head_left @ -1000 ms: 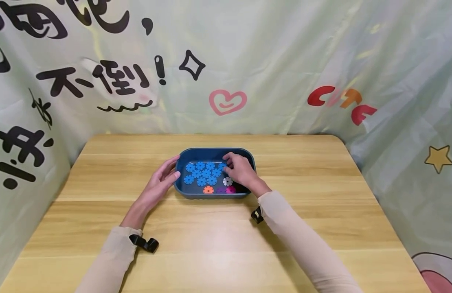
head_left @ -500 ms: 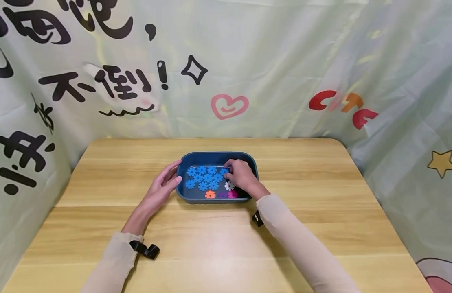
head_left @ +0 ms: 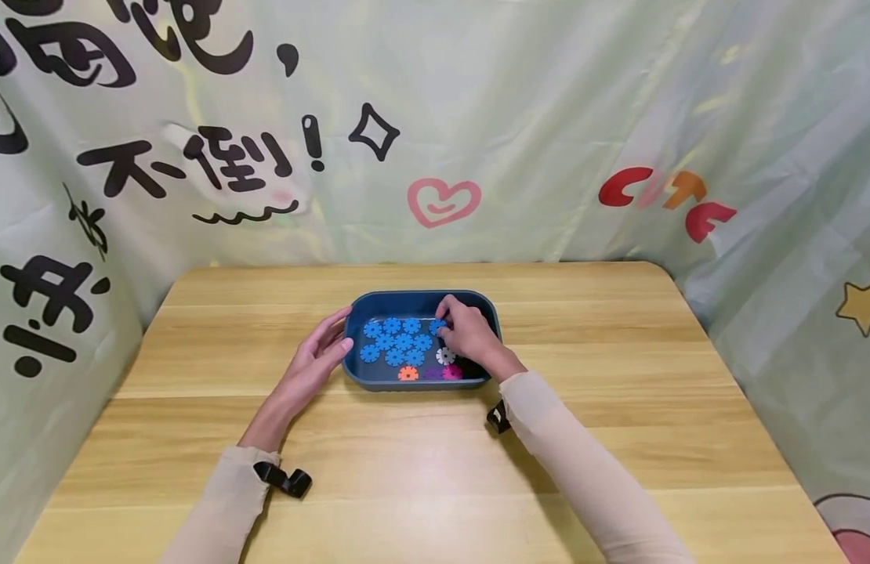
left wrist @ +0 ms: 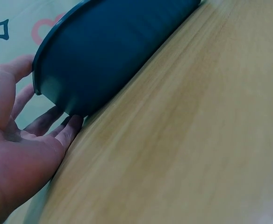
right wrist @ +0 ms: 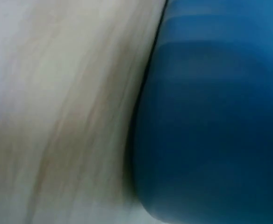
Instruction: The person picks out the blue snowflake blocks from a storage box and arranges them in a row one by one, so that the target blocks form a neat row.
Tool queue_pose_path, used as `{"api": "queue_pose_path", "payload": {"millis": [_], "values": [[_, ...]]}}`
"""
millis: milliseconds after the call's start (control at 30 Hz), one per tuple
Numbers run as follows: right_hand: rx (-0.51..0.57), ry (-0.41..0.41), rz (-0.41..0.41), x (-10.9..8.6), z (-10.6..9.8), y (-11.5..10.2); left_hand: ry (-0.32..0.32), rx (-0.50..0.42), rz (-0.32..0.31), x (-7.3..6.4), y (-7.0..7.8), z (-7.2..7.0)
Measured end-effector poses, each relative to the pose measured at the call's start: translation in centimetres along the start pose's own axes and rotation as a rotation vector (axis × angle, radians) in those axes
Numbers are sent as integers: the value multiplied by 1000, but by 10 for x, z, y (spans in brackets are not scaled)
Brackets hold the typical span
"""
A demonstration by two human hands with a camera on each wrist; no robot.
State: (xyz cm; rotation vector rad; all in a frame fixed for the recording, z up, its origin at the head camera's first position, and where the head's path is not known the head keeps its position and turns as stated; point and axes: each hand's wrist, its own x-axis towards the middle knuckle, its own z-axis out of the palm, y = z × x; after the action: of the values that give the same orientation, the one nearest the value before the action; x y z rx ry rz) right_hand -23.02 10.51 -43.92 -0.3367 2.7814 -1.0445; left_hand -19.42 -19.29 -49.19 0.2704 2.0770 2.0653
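A dark blue rectangular tray (head_left: 421, 386) stands on the table, with several blue snowflake discs (head_left: 403, 341) lying flat inside it. Near its front wall are an orange disc (head_left: 407, 374), a purple disc (head_left: 432, 374) and a magenta disc (head_left: 452, 373); a white disc (head_left: 445, 356) lies just behind them. My right hand (head_left: 470, 333) reaches into the right part and pinches a blue snowflake disc (head_left: 437, 327), partly hidden by the fingertips. My left hand (head_left: 313, 352) touches the tray's left end, its fingers extended against the outer wall (left wrist: 75, 88) in the left wrist view.
The wooden table (head_left: 414, 478) extends around the tray, its back edge meeting a printed cloth (head_left: 534, 141). Black wrist straps (head_left: 283, 479) sit on both sleeves. Only the tray's outside and blurred tabletop show in the right wrist view.
The right fingers have closed in on a blue disc and shifted it slightly right, away from the other blue discs. The left hand keeps its place at the tray's end. The head view shifts slightly.
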Motion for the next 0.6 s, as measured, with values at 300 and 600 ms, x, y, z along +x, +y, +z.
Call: {"api": "queue_pose_path", "payload": {"millis": [300,600], "values": [[163,60,-70,0,-6,0,8,-1,1,1,-1,1],[438,88,-84,-5,-16,-2,16,25,7,-1,-1,0]]}}
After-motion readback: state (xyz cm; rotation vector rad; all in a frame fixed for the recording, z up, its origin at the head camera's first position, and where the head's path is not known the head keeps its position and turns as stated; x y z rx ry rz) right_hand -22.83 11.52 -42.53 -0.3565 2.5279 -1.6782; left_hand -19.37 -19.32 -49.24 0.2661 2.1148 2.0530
